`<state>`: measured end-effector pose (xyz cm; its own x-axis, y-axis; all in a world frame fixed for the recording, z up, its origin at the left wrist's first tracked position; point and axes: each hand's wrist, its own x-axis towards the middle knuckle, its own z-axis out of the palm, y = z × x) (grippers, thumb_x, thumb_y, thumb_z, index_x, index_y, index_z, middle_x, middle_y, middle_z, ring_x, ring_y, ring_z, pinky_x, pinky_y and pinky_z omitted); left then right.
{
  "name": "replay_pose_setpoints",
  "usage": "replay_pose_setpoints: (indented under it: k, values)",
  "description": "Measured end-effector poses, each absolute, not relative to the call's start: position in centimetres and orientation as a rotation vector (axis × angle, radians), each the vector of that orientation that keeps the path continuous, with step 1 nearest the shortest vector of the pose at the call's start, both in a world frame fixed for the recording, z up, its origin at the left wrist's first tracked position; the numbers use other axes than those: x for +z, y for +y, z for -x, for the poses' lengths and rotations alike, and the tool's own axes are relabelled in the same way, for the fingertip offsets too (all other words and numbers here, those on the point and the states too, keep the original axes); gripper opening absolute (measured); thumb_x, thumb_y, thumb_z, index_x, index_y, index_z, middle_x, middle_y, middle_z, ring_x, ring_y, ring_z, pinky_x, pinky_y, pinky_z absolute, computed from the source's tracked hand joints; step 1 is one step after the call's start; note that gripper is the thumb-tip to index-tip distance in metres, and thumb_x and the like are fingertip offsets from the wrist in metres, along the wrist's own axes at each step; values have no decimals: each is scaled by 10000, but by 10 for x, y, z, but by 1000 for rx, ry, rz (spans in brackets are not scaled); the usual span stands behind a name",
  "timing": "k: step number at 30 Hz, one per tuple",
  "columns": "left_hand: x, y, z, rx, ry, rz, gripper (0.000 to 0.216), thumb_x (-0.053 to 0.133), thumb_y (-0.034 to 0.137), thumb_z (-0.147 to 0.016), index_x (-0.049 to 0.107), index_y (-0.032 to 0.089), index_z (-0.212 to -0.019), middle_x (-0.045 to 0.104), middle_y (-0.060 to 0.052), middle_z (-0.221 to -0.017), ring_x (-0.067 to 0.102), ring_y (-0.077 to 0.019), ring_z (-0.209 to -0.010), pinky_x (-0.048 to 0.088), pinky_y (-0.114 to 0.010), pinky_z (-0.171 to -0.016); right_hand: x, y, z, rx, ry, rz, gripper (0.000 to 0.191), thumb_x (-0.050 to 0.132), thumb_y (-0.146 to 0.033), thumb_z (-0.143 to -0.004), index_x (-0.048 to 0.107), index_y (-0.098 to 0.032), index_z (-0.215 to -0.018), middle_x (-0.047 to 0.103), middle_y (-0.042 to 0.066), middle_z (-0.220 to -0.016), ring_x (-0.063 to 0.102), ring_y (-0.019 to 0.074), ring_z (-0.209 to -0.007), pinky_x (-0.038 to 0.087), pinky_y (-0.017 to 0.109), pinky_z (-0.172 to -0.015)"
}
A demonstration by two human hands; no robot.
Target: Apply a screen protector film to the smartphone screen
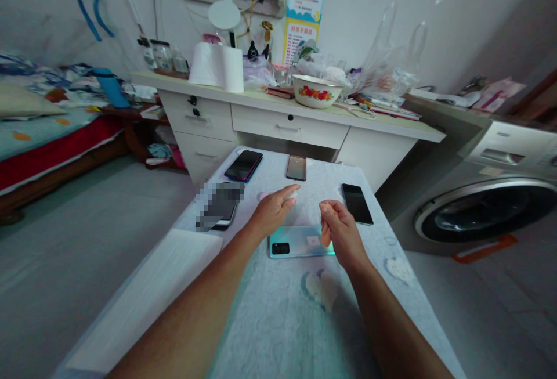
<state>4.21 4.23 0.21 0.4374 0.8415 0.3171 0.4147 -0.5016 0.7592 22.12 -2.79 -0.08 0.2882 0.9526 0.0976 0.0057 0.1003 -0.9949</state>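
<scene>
A pale blue-green smartphone (300,242) lies across the table with its back and camera block facing up. My left hand (275,209) hovers just above its far left side, thumb and fingers closed around a small whitish thing (293,194), perhaps a wad of tissue. Over the phone's right end is my right hand (342,231), fingers curled together and partly covering that end. Whatever the right fingers hold, if anything, is hidden. Nearest to the right hand lies a black-screened phone (357,204).
Other phones lie around the table: a dark one (244,165), a brown-backed one (296,168) and a partly pixelated one (221,208). A white sheet-like thing (152,303) covers the left edge. Behind stands a white desk (261,113) with a flowered bowl (314,92); a washing machine (491,176) is at right.
</scene>
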Motion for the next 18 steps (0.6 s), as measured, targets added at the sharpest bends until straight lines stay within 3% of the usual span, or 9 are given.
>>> replay_pose_setpoints:
  k: [5, 10, 13, 18]
  values:
    - [12, 34, -42, 831, 1124, -2320, 537, 467, 282, -881, 347, 176, -1394, 685, -35, -865, 665, -212, -838, 465, -309, -775, 8, -14, -214, 980, -1102, 1222, 367, 783, -399, -649, 639, -199, -920, 566, -32, -698, 483, 110, -588, 372, 223, -538]
    - [15, 25, -48, 742, 1044, -2410, 515, 457, 291, -904, 289, 196, -1382, 714, -58, -941, 680, -226, -913, 463, -315, -779, 16, -11, -205, 1032, -1183, 1209, 360, 781, -434, -639, 668, -196, -885, 541, -47, -606, 430, 94, -492, 315, 214, -448]
    - [14, 24, -49, 715, 1046, -2418, 469, 483, 289, -888, 349, 211, -1330, 716, -62, -960, 681, -233, -907, 463, -311, -746, 14, -13, -203, 1037, -1199, 1193, 305, 750, -450, -679, 653, -189, -805, 559, -34, -612, 440, 97, -502, 333, 216, -458]
    - [12, 28, -46, 652, 1066, -2495, 224, 571, 347, -836, 594, 244, -1034, 713, -41, -909, 664, -232, -867, 451, -306, -740, 3, -14, -208, 1019, -1169, 1208, 296, 730, -457, -705, 630, -186, -769, 518, -46, -574, 433, 98, -513, 351, 218, -487]
